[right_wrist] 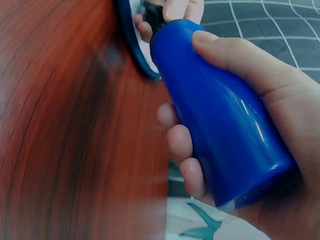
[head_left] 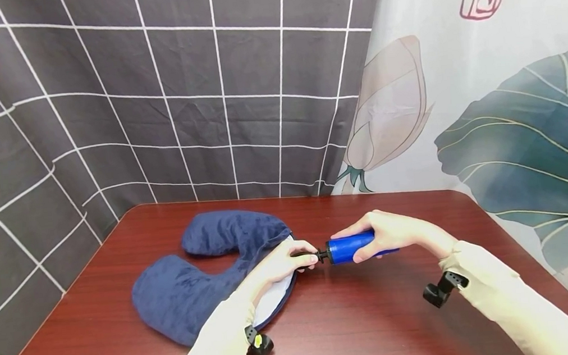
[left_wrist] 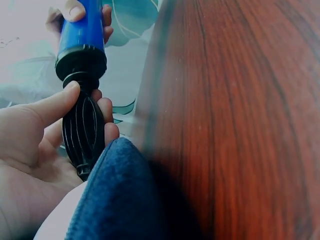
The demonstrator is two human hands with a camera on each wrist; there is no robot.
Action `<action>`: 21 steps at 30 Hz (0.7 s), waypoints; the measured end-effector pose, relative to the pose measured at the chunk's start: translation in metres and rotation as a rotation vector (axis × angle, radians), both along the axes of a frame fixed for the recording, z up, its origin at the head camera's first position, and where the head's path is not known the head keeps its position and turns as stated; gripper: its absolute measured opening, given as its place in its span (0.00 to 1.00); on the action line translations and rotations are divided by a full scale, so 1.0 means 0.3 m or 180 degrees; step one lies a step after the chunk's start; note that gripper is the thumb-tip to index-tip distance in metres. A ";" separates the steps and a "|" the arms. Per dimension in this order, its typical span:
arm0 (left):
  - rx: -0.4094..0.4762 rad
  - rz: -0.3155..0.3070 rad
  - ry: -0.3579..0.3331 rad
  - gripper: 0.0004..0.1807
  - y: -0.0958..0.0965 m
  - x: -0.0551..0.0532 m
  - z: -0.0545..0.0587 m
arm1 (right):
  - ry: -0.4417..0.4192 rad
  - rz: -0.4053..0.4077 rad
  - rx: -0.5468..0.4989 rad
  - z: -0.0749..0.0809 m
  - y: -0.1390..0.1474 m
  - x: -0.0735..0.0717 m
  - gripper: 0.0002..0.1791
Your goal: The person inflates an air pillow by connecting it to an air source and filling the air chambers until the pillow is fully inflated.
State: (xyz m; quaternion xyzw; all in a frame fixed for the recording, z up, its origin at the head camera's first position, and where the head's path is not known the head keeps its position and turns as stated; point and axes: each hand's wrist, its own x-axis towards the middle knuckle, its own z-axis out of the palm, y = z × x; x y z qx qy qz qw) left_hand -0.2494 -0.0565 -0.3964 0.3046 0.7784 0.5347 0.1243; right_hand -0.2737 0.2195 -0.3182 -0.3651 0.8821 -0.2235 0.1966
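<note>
A hand pump with a blue barrel [head_left: 342, 249] and a ribbed black handle [left_wrist: 82, 135] is held level above the table, end to end between the hands. My left hand [head_left: 282, 261] grips the black handle, its thumb near the collar. Around the blue barrel curl the fingers and thumb of my right hand [head_left: 391, 231]. Below and left of the left hand lies a navy U-shaped neck pillow [head_left: 178, 299]. White material [head_left: 274, 307] shows inside its zip-edged side, partly hidden by the left hand and forearm.
The reddish-brown wooden table [head_left: 368, 328] has rounded far corners. Behind it hang a dark grey curtain [head_left: 253, 118] with white grid lines and a pale floral curtain [head_left: 450, 101]. Small black cameras [head_left: 260, 346] are strapped at both wrists.
</note>
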 end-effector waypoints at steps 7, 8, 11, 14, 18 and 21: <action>0.0012 0.0026 -0.0038 0.13 0.004 0.001 -0.002 | -0.0075 -0.0048 -0.0025 0.034 0.100 0.005 0.31; 0.0030 0.0033 -0.0049 0.13 0.004 0.001 -0.005 | -0.0107 -0.0065 -0.0024 0.041 0.114 0.004 0.31; 0.0087 0.0045 -0.0072 0.13 0.002 0.000 -0.015 | -0.0219 -0.0151 0.0024 0.062 0.155 0.003 0.31; 0.0127 0.0057 -0.0090 0.13 -0.002 0.000 -0.023 | -0.0384 -0.0267 0.0043 0.080 0.196 0.002 0.31; 0.0114 0.0040 -0.0107 0.13 -0.001 0.003 -0.024 | -0.0545 -0.0356 0.0015 0.093 0.247 0.009 0.30; 0.0107 0.0025 -0.0117 0.13 0.002 0.004 -0.027 | -0.0584 -0.0364 -0.0002 0.094 0.261 0.017 0.30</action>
